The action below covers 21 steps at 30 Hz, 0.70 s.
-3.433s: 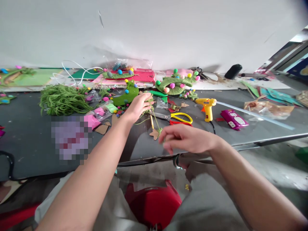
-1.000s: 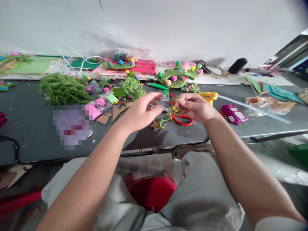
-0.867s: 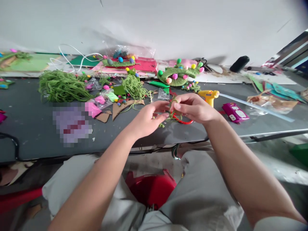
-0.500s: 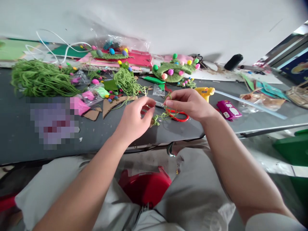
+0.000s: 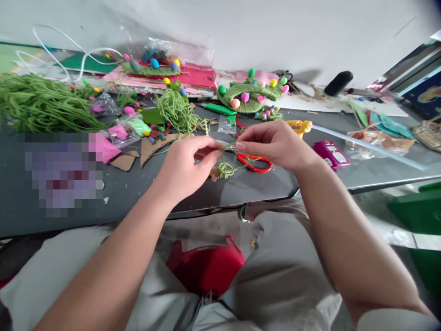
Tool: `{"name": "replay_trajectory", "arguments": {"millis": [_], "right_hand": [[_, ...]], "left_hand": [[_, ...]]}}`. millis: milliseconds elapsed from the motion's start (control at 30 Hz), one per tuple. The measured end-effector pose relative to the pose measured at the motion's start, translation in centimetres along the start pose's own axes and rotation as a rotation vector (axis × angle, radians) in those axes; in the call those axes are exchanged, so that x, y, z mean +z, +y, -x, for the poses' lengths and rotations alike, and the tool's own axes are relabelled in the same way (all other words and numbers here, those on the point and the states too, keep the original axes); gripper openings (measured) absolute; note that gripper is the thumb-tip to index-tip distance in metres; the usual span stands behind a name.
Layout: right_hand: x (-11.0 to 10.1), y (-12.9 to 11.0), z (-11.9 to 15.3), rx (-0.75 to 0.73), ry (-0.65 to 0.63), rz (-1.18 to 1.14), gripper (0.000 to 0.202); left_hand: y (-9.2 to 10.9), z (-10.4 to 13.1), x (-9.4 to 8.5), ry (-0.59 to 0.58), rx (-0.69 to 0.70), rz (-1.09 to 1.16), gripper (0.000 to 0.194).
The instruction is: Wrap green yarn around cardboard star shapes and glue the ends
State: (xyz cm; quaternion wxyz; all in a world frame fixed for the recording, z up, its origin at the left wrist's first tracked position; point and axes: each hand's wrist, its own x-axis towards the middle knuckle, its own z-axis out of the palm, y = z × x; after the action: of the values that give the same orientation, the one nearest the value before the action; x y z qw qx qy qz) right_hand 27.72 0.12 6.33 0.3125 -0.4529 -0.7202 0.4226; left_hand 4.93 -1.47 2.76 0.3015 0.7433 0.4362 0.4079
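Green yarn (image 5: 227,170) hangs in a small loose tangle between my hands, above the front part of the grey table. My left hand (image 5: 193,168) pinches a strand of it between thumb and fingertips. Facing it, my right hand (image 5: 270,145) grips the same yarn at the fingertips, a short stretch of strand running between the two. Red-handled scissors (image 5: 263,169) lie just below my right hand, their blades partly hidden. A curved piece of cardboard (image 5: 151,148) rests left of my left hand.
Beyond the hands are a loose yarn pile (image 5: 177,110), a green wreath with coloured balls (image 5: 248,102) and a yellow glue gun (image 5: 303,128). A purple packet (image 5: 330,154) lies right. A large yarn bundle (image 5: 44,103) and pink bag (image 5: 105,148) are left.
My left hand has closed on the yarn and now meets the strand from my right hand. The small tangle hangs more visibly between them. The view has shifted slightly.
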Motion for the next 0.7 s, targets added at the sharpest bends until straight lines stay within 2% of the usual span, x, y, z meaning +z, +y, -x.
{"name": "replay_trajectory", "arguments": {"millis": [167,267,333,400,533,600,700], "right_hand": [[-0.9,0.5,0.7,0.070,0.179,0.099,0.026],[-1.7,1.3,1.1,0.007,0.408,0.163,0.022],[-2.2,1.9,1.2,-0.056,0.570,0.171,0.023],[-2.4,2.5,1.2,-0.104,0.683,0.171,0.025],[-2.4,3.4,0.8,-0.126,0.749,0.242,0.023],[-2.2,3.8,0.4,-0.128,0.744,0.290,0.017],[-1.9,4.5,-0.1,-0.111,0.689,0.398,0.010]], "left_hand": [[-0.5,-0.3,0.1,0.170,-0.128,0.249,0.010],[-0.5,-0.7,-0.4,0.292,-0.163,0.492,0.007],[-0.3,-1.0,-1.1,0.378,-0.160,0.590,0.003],[-0.2,-1.4,-2.0,0.464,-0.172,0.647,0.007],[-0.4,-2.3,-3.0,0.727,-0.082,0.716,0.015],[-0.5,-2.6,-2.9,0.762,-0.037,0.709,0.015],[-0.8,-2.6,-2.4,0.706,0.000,0.613,0.015]]}}
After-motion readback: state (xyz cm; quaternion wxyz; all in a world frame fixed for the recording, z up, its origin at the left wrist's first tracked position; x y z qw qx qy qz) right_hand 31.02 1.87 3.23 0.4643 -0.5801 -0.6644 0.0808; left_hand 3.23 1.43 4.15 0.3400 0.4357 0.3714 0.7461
